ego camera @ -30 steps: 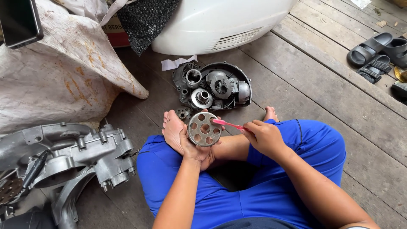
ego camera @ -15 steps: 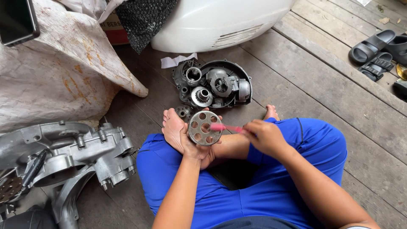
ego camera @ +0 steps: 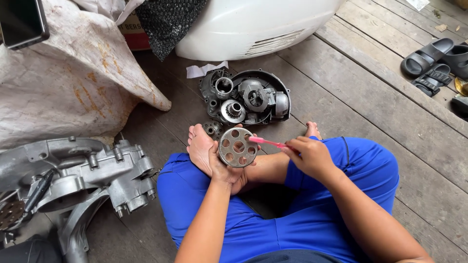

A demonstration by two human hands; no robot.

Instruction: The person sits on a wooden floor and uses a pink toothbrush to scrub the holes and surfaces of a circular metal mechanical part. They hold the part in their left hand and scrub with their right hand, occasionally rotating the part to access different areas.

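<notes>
I sit cross-legged in blue trousers on a wooden plank floor. My left hand [ego camera: 222, 168] holds a round grey metal disc [ego camera: 237, 147] with several round holes, face up over my bare foot. My right hand [ego camera: 308, 156] grips a pink toothbrush [ego camera: 267, 142], and its head touches the disc's upper right edge. A small dark metal part [ego camera: 212, 128] lies on the floor just beyond my toes.
An open engine cover filled with gears and parts [ego camera: 248, 97] lies ahead. A grey engine casing [ego camera: 83, 175] sits at left below a stained sack [ego camera: 68, 78]. A white scooter body panel [ego camera: 253, 24] is at the top, black sandals [ego camera: 431, 58] at the far right.
The toothbrush has stroked back and forth across the disc, dipping to its middle and returning to the upper right edge. My left hand keeps the disc almost still.
</notes>
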